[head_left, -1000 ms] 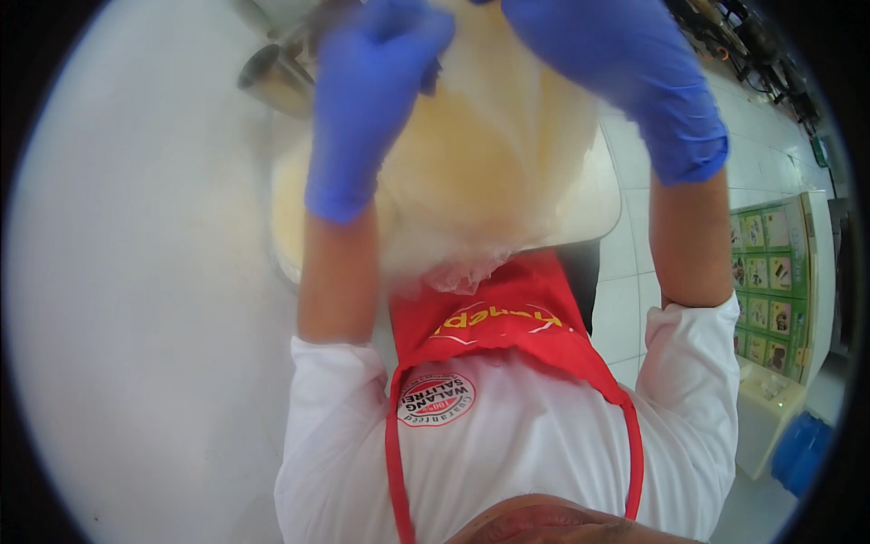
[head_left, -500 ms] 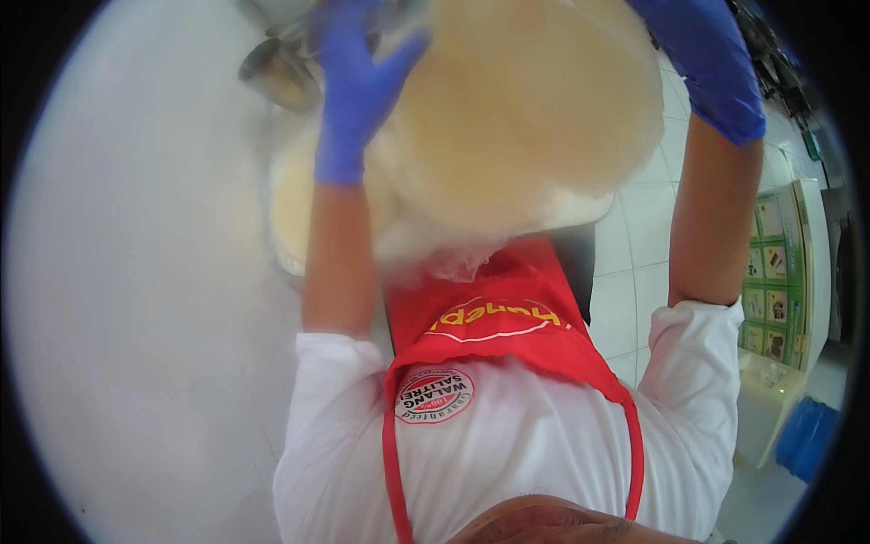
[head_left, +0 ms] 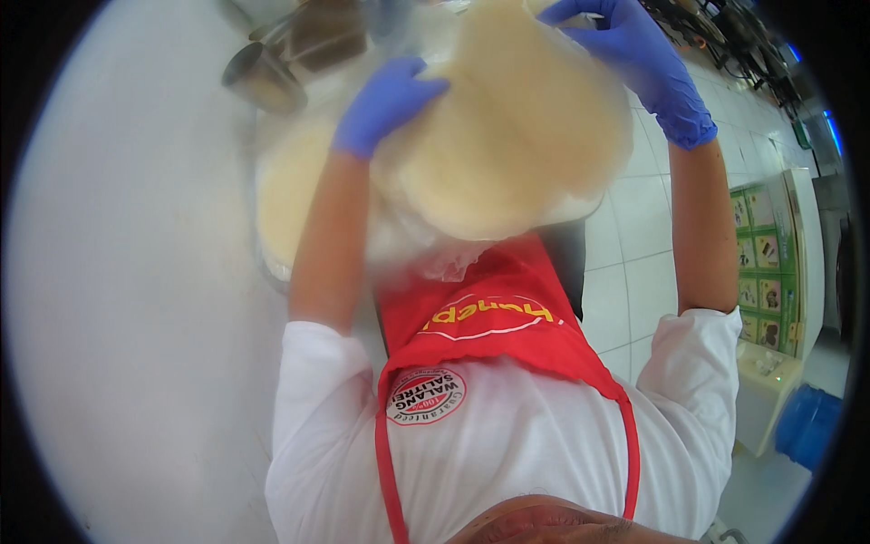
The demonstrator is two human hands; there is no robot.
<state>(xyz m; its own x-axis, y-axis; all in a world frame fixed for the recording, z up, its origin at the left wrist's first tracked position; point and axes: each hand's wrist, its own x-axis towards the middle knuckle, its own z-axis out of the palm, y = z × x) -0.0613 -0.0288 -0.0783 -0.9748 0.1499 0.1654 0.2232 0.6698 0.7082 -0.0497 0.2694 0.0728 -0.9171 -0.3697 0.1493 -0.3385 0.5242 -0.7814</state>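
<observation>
A large, thin, pale yellowish wrapper sheet, blurred and floppy, spreads above a white tray. My left hand, in a blue glove, is closed at the sheet's left edge with the thumb toward it; the fingertips are partly hidden. At the sheet's far right edge, my gloved right hand pinches it between thumb and fingers. More pale round sheets lie on the left part of the tray, beside my left forearm. Clear plastic film hangs over the tray's near edge.
A metal cup and a dark brown square container stand beyond my left hand. A whitish worktop stretches along the left. Tiled floor, a green poster panel and a blue water jug are at the right.
My left hand has drawn nearer, its thumb and fingers coming together at the sheet's edge. My right hand has moved left and nearer, and its fingers now show. The sheet has shifted left.
</observation>
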